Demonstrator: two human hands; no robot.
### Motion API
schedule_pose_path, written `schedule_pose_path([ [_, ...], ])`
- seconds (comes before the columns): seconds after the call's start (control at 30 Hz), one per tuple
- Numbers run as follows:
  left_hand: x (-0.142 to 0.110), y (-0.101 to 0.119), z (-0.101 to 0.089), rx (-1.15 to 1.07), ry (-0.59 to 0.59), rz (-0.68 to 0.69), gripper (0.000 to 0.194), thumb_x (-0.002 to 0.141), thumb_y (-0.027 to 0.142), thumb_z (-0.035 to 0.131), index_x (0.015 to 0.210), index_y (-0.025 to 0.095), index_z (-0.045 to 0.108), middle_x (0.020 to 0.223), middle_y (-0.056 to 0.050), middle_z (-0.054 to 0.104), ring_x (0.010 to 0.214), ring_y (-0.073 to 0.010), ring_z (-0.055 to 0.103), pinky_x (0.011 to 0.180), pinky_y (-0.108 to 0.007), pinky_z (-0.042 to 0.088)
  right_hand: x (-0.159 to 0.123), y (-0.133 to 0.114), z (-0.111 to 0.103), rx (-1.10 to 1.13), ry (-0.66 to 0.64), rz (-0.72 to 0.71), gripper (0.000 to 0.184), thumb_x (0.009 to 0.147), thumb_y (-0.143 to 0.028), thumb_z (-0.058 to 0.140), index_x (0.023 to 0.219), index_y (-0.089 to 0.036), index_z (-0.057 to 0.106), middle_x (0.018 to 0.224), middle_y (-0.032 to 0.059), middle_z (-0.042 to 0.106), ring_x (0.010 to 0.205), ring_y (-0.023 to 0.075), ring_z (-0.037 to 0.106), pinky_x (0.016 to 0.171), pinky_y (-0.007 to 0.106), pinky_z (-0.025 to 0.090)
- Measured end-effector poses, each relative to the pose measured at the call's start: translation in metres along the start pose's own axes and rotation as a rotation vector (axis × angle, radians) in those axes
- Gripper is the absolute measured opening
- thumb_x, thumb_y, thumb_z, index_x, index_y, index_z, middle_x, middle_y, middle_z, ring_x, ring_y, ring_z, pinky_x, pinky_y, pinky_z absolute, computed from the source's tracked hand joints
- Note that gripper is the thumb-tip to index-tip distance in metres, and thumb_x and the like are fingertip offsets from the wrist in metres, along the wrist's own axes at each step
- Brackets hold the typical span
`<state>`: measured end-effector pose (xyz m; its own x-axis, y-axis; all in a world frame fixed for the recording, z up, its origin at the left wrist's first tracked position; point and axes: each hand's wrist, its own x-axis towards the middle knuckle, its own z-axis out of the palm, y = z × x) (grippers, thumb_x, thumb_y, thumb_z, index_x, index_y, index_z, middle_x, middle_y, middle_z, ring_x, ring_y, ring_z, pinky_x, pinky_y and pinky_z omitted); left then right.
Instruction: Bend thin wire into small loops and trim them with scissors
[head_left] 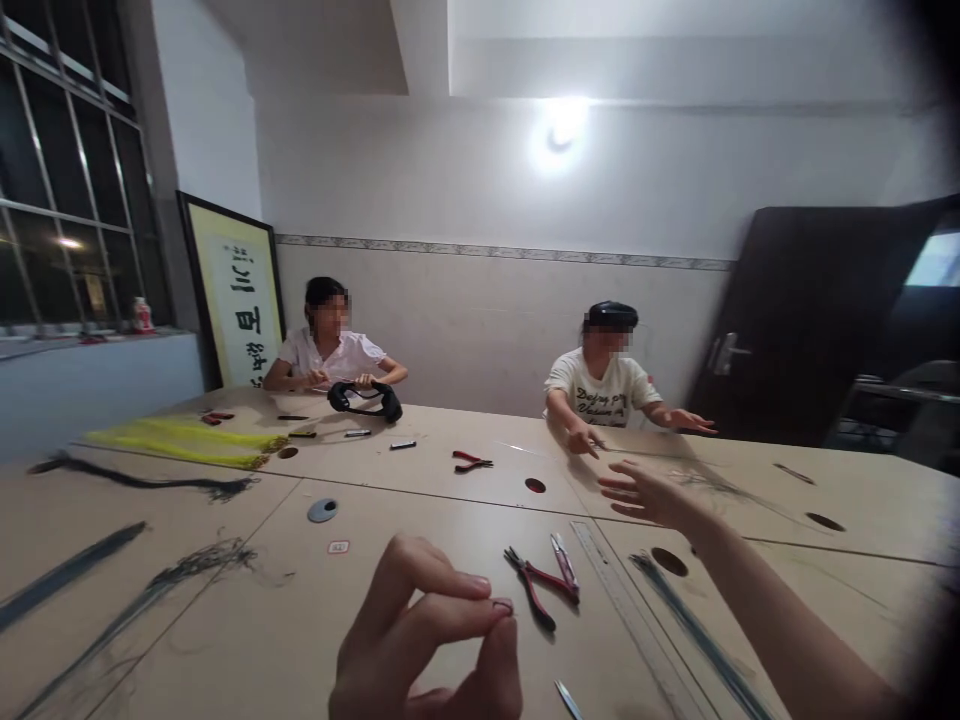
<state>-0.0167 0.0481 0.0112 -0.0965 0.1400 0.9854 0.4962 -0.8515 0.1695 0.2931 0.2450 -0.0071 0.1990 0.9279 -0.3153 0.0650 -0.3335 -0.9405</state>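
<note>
Your left hand (420, 630) pinches something too small to see.
Your right hand (645, 495) spreads wide above the tabletop (420, 480).

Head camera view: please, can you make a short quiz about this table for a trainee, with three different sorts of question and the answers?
1. True or false: the red-handled pliers lie between the left hand and the steel ruler.

2. Multiple choice: what is the right hand doing?
A. It is open, with the fingers spread.
B. It grips the pliers.
C. It holds the ruler.

3. Short answer: what colour is the fibre bundle at the far left of the table?

Key: 1 true; 2 A; 3 yellow.
</note>
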Motion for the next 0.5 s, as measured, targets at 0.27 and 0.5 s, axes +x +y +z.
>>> schedule_pose_path([
  [0.27,0.001,-0.003,0.003,-0.027,-0.044,-0.128,0.020,0.073,-0.001,0.061,0.074,0.019,0.059,0.072,0.003,0.056,0.063,-0.0078,0.059,0.056,-0.018,0.052,-0.037,0.024,0.060,-0.262,-0.295,-0.164,0.035,0.097,-0.034,0.049,0.128,-0.017,0.047,0.099,0.0048,0.063,0.075,0.0140,0.064,0.065,0.031,0.056],
  [0.5,-0.008,0.002,0.016,-0.100,0.103,-0.221,0.016,0.072,0.004,0.060,0.070,0.020,0.059,0.070,0.003,0.057,0.060,-0.0084,0.054,0.054,-0.022,0.048,-0.078,0.088,0.128,-0.627,-0.558,-0.252,0.024,0.089,-0.020,0.062,0.112,-0.016,0.058,0.075,-0.0031,0.063,0.047,0.0056,0.054,0.042,0.017,0.045],
])
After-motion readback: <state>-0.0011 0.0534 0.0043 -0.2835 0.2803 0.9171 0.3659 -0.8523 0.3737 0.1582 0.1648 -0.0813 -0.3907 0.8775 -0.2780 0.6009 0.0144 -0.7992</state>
